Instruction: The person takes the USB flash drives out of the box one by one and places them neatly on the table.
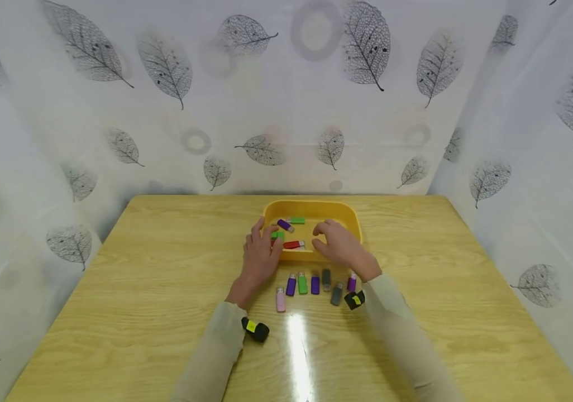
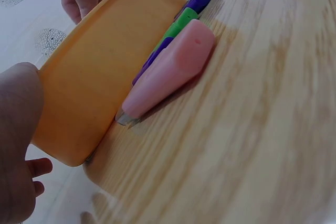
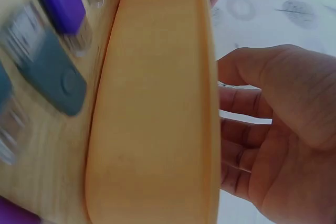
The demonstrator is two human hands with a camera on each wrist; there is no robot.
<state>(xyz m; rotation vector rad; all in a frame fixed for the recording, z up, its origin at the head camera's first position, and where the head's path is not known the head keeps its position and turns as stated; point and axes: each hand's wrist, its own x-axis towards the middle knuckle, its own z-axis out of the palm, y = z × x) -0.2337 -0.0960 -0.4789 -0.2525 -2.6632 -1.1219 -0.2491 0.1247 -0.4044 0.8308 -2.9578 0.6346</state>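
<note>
A yellow plastic tray (image 1: 316,255) holds several USB flash drives: a purple one (image 1: 285,225), a red one (image 1: 294,244) and green ones (image 1: 297,221). My left hand (image 1: 261,254) holds the tray's left front corner, thumb over the front rim and outer fingers around the left end. A green drive (image 1: 277,235) lies beside its index finger and thumb; contact is unclear. Over the tray's right part hovers my right hand (image 1: 339,244), fingers bent and thumb apart from them, nothing visible between. In the right wrist view the front wall (image 3: 152,98) hides its fingertips partly.
In front of the tray, more flash drives lie in a loose row: pink (image 1: 280,300), green (image 1: 302,283), purple (image 1: 315,283), grey (image 1: 337,293) and violet (image 1: 352,282). The wooden table (image 1: 166,268) ends behind the tray at a leaf-patterned curtain (image 1: 286,111).
</note>
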